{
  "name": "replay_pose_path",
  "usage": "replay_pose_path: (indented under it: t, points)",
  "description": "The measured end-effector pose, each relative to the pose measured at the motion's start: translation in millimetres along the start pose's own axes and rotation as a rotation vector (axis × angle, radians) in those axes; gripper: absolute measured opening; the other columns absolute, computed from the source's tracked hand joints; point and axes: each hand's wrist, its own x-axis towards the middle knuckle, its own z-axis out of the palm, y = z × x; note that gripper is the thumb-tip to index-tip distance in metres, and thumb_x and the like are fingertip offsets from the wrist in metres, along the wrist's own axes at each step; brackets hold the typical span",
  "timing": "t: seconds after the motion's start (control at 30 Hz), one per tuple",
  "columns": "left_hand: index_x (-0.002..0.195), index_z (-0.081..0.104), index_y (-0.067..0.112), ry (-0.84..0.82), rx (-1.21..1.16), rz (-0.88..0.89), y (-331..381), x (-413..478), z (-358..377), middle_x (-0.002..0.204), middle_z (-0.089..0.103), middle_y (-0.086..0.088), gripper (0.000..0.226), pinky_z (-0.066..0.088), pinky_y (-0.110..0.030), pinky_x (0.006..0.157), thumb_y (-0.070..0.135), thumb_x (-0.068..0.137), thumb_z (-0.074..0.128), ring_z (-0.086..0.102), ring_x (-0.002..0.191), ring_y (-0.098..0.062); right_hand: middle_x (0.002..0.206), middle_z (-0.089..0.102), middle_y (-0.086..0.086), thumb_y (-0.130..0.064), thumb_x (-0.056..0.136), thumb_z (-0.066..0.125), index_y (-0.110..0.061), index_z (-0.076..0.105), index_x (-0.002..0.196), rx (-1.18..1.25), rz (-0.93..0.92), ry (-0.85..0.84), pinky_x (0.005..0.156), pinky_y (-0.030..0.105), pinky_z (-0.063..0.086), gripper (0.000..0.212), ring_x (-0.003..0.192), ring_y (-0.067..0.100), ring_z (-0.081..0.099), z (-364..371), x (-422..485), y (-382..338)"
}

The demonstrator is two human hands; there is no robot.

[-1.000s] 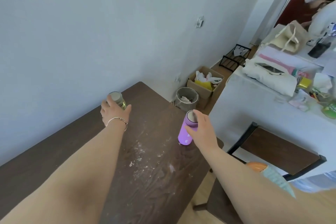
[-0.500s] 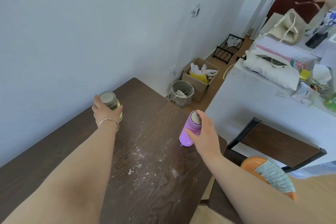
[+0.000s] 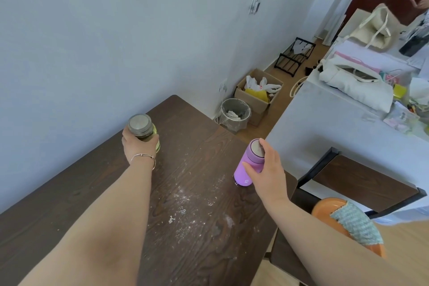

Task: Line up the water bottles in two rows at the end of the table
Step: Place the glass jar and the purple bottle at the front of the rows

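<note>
the dark wooden table (image 3: 199,227), dusted with white powder, meets a pale blue wall. the left hand (image 3: 139,146) grips a yellow-green metal-capped bottle (image 3: 144,131) near the wall edge; the right hand (image 3: 267,169) clasps a purple cylindrical bottle (image 3: 247,167) by the right edge.

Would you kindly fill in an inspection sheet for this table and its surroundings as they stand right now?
Surface: dark wooden table, white powdery smears at its middle.
Job's things: green bottle near the wall; purple bottle near the right edge, upright.
Clutter: nothing seen besides the smears.
Hands: left hand grips the green bottle; right hand grips the purple bottle.
Cables: nothing seen.
Surroundings: bin, cardboard box, chair, crowded white counter.
</note>
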Motion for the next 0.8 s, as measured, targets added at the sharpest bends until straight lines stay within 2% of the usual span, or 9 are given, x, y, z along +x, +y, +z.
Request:
replay_pose_path:
  t: [0.23,0.47,0.6,0.8]
  points:
    - [0.137,0.038,0.018,0.007,0.017,0.027,0,-1,-4,0.134,0.050,-0.008,0.086,0.044,-0.046,0.101,0.036,0.066,0.084,0.052,0.120,-0.033,0.139,0.045,0.005,-0.025,0.082,0.078,-0.027,0.033,0.145,-0.027,0.001,0.001,0.091,0.038,0.056,0.077,0.122,0.023,0.052,1,-1,2]
    - [0.136,0.039,0.015,0.013,0.022,0.038,0,-18,-11,0.133,0.051,-0.010,0.084,0.042,-0.042,0.098,0.034,0.067,0.083,0.052,0.119,-0.034,0.140,0.044,0.005,-0.024,0.084,0.076,-0.029,0.031,0.145,-0.018,0.016,-0.020,0.088,0.029,0.051,0.076,0.121,0.021,0.053,0,1,-2]
    - [0.137,0.038,0.017,-0.013,0.024,0.053,5,-40,-18,0.135,0.050,-0.009,0.084,0.041,-0.040,0.097,0.033,0.068,0.083,0.051,0.120,-0.033,0.140,0.044,0.005,-0.030,0.084,0.076,-0.028,0.030,0.146,-0.074,-0.025,-0.049,0.087,0.027,0.051,0.077,0.119,0.024,0.055,-3,3,-6]
    - [0.133,0.041,0.023,-0.048,0.008,0.090,15,-87,-33,0.130,0.054,-0.003,0.082,0.046,-0.042,0.095,0.037,0.065,0.083,0.054,0.116,-0.029,0.141,0.044,0.002,-0.032,0.083,0.077,-0.031,0.030,0.145,0.007,-0.081,-0.033,0.091,0.031,0.054,0.078,0.121,0.022,0.054,-20,-1,-26]
